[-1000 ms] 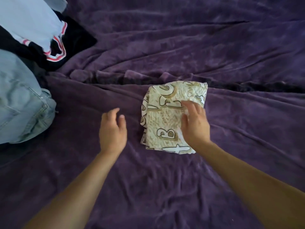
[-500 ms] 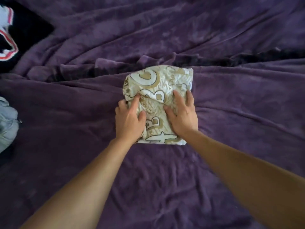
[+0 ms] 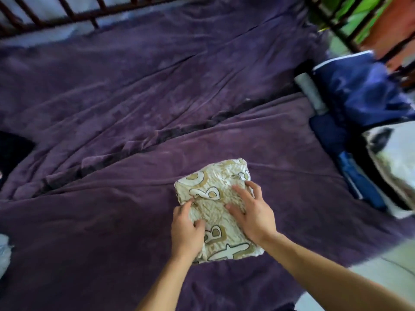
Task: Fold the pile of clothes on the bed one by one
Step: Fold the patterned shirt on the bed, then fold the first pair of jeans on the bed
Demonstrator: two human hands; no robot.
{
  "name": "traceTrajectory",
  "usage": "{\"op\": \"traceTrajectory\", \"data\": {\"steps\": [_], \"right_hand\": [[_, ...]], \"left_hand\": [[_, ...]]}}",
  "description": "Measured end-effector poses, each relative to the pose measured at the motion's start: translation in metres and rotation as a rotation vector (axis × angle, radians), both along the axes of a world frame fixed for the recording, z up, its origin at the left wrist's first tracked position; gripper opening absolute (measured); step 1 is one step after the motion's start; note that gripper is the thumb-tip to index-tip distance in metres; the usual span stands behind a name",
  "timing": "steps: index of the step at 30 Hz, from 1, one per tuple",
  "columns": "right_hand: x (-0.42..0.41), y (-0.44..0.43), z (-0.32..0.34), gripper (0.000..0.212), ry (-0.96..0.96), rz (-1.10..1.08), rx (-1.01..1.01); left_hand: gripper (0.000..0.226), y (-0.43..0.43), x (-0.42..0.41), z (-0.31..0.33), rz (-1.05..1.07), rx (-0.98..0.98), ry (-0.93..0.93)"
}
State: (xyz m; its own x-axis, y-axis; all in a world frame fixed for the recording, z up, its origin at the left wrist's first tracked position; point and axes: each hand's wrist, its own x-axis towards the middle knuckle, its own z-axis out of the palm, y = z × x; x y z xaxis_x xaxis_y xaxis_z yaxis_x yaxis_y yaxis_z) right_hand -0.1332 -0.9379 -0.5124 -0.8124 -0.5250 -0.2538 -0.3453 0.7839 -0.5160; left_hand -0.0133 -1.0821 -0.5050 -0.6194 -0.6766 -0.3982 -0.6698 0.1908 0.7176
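Both hands stay on the folded cloth (image 3: 215,196), which lies on the near half of the bed (image 3: 112,221). The right hand (image 3: 252,215) still presses flat with its fingers spread. The left hand (image 3: 186,235), flat half a second ago, now pinches the cloth's left edge. The view has swung right, bringing in blue clothes (image 3: 359,90) stacked well to the right and rails (image 3: 67,12) behind. Only the hands cover part of the cloth.

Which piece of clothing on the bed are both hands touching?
The cream letter-print garment: left hand pinches it, right hand presses it; blue clothes at right lie untouched.
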Motion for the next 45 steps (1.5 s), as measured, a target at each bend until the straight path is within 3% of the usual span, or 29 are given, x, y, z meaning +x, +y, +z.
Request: {"op": "traceTrajectory", "data": {"steps": [13,19,23,25,27,29,32,37,45], "right_hand": [[-0.167,0.298,0.1,0.053,0.138,-0.016,0.033],[-0.28,0.387,0.144,0.055,0.269,0.022,0.079],[-0.346,0.423,0.141,0.058,0.287,0.066,0.176],[-0.368,0.431,0.127,0.063,0.254,0.092,0.304],[-0.377,0.435,0.107,0.069,0.239,0.095,0.441],[-0.372,0.434,0.088,0.073,0.299,0.07,0.431],[-0.355,0.426,0.059,0.071,0.345,0.117,0.328],[-0.36,0.422,0.014,0.076,0.27,0.042,0.384],[-0.38,0.421,-0.035,0.078,0.255,0.024,0.376]], "left_hand": [[0.057,0.281,-0.167,0.098,-0.092,0.133,0.15],[0.06,0.371,-0.263,0.13,-0.133,0.19,0.235],[0.066,0.4,-0.314,0.118,-0.276,0.237,0.222],[0.064,0.399,-0.33,0.101,-0.325,0.154,0.089],[0.056,0.393,-0.344,0.088,-0.319,-0.128,-0.057],[0.047,0.389,-0.361,0.081,-0.393,-0.418,0.046],[0.044,0.395,-0.395,0.066,-0.696,-0.644,0.306],[0.06,0.374,-0.43,0.003,-1.143,-0.713,-0.08],[0.067,0.366,-0.456,-0.06,-1.195,-0.724,-0.046]]}}
